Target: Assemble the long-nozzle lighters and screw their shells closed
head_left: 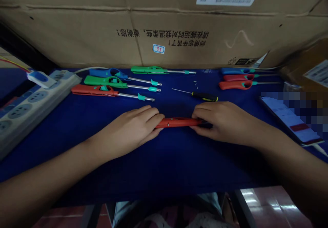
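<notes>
Both hands hold one red long-nosed lighter [178, 122] crosswise, just above the blue tabletop. My left hand [137, 124] is closed round its left end, and my right hand [217, 120] pinches the other end, covering most of the lighter's front. Behind the hands lies a black and yellow screwdriver [205, 96], its thin shaft pointing left. A few tiny pale bits [196, 84] are scattered beyond it. To the left rest another red lighter [94, 90], a green lighter [105, 81] and a blue lighter [109, 73], with a second green lighter [148, 70] farther back.
A large cardboard box [102, 40] walls off the back. At the left stands a power strip [33, 100] with a white plug [42, 79]. Back right lie blue [232, 71], crimson [239, 78] and orange-red [235, 85] lighters, near a phone [287, 118] and a smaller carton [304, 64].
</notes>
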Tool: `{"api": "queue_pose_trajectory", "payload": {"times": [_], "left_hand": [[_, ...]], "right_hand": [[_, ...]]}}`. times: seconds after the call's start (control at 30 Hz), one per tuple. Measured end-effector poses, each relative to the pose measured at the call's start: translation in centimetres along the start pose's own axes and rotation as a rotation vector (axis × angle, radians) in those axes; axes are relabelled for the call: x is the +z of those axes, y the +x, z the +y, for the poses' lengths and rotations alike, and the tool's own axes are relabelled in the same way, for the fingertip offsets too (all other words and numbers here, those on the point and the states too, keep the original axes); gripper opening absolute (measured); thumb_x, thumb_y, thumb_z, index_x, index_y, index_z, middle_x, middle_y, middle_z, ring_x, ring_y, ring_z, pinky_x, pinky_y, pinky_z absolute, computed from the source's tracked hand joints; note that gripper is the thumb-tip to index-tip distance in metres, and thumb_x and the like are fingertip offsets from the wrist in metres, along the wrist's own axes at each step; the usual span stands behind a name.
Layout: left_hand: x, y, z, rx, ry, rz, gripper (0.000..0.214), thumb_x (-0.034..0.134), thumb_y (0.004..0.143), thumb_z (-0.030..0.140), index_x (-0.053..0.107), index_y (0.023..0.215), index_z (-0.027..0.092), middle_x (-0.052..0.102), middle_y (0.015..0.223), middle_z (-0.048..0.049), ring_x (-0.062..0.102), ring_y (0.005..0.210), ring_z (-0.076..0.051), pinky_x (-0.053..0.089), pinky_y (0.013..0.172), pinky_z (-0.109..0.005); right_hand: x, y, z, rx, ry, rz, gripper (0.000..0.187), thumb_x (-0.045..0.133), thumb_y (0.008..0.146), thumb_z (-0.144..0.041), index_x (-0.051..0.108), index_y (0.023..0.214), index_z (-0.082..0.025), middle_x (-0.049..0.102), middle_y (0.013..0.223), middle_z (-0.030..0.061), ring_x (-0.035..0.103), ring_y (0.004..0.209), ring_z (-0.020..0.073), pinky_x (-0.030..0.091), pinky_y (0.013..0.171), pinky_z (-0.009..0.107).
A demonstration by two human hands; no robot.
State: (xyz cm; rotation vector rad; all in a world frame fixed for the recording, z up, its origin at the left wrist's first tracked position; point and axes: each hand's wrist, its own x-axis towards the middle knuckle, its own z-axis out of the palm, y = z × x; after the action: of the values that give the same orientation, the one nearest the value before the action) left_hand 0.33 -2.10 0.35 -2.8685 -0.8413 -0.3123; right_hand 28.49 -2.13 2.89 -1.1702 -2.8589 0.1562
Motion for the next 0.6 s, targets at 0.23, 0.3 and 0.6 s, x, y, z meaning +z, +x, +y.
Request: {"api": "queue_pose_trajectory", "payload": {"times": [0.23,0.3,0.6], "left_hand": [[-0.05,-0.17,-0.37,-0.121,-0.263,-0.103,0.033,0.042,0.107,0.036,0.064,0.121,0.015,0.068,0.107,-0.0081,0.070,0.089,-0.022,0.058,0.080,-0.035],[-0.05,-0.29,-0.35,-0.137,-0.317,-0.124,0.032,0.042,0.107,0.036,0.064,0.119,0.017,0.068,0.105,-0.0070,0.070,0.087,-0.021,0.057,0.079,-0.033],[-0.17,0.01,-0.04,-0.123,-0.437,-0.077,0.026,0.044,0.105,0.029,0.065,0.113,0.015,0.067,0.097,-0.0059,0.067,0.085,-0.019,0.053,0.077,-0.030]], "right_hand": [[-0.32,-0.17,0.66,-0.124,0.038,0.049,0.015,0.058,0.098,-0.027,0.064,0.089,-0.017,0.064,0.085,0.0027,0.059,0.076,0.0174,0.042,0.068,0.030],[-0.28,-0.19,0.61,-0.142,0.035,0.064,0.016,0.057,0.098,-0.026,0.064,0.087,-0.017,0.064,0.083,0.0029,0.058,0.075,0.0177,0.041,0.068,0.030],[0.67,0.15,0.14,-0.167,0.093,0.212,0.023,0.059,0.099,-0.035,0.068,0.110,-0.017,0.072,0.104,0.0072,0.066,0.092,0.0209,0.049,0.080,0.033]]}}
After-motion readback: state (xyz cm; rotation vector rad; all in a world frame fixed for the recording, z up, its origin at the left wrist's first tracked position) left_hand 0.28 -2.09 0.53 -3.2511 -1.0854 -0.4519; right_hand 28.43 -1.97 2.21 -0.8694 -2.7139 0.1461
